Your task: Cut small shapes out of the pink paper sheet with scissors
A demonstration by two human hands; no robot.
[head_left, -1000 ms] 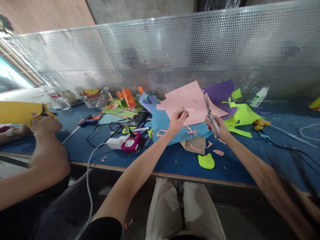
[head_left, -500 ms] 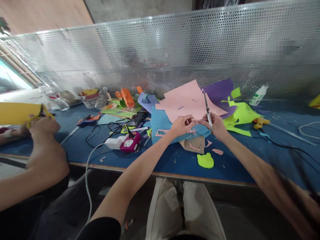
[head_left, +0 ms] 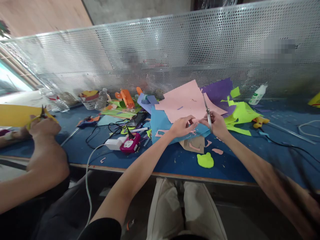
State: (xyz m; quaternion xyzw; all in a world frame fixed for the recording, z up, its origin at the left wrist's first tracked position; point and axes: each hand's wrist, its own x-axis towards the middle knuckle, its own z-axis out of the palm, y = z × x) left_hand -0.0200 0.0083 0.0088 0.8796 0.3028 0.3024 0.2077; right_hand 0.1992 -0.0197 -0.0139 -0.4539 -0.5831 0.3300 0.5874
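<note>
My left hand pinches a small piece of pink paper, mostly covered by the fingers. My right hand grips a pair of scissors, blades pointing up and away over a large pink sheet; its fingertips meet the small piece too. Beneath both hands spreads a blue sheet strewn with pink scraps. Nearer to me, a bright yellow-green cutout shaped like an eared head lies on the blue table.
Right of my hands sit yellow-green paper, a yellow glue gun and a white bottle. A magenta power socket with cords stands left. At far left a co-worker's hand holds scissors by yellow paper. A perforated metal panel runs behind.
My hands stay nearly in place; the left fingers have shifted slightly on the small pink piece. At far left, the co-worker's hands and scissors have moved a little.
</note>
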